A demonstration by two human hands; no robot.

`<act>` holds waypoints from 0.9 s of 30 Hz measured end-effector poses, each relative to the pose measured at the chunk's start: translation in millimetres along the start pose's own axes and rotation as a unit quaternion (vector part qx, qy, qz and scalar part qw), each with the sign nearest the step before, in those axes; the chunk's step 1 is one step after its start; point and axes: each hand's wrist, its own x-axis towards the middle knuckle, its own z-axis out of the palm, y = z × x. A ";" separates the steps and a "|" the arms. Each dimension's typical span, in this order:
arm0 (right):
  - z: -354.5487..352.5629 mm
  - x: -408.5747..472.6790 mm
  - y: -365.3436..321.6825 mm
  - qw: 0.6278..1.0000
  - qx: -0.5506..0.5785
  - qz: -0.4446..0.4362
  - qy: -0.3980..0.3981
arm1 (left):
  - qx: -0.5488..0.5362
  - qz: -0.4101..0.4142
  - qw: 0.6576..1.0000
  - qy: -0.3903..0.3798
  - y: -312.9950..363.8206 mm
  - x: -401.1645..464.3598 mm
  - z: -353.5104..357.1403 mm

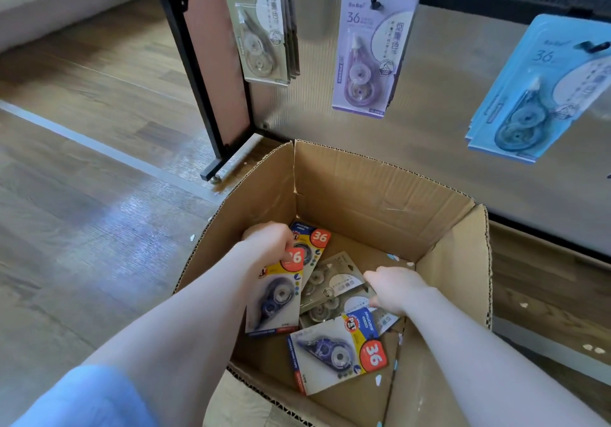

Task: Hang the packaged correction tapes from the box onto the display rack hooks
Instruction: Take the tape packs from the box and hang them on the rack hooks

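Observation:
Both my arms reach down into an open cardboard box on the floor. My left hand grips the top of a blue-and-yellow correction tape pack marked 36. My right hand pinches the edge of a grey-green pack lying among others. Another blue pack lies flat near the front, and one more sits behind my left hand. On the rack's hooks hang grey-green packs, purple packs and blue packs.
The rack's black frame and foot stand just left of the box, with a perforated back panel behind. Wooden floor spreads to the left. Small paper scraps lie on the low ledge to the right and inside the box.

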 end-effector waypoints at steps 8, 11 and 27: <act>58.5 7.4 -16.2 0.970 0.177 0.124 -0.110 | -0.038 0.036 0.998 0.036 1.3 -2.9 -3.2; 75.5 9.0 -26.1 0.952 0.238 0.163 -0.097 | -0.049 0.042 0.997 0.030 -0.1 -2.0 0.6; 51.3 8.2 -15.8 0.939 0.327 0.106 -0.006 | -0.076 0.023 0.996 0.035 -0.8 -5.5 -1.3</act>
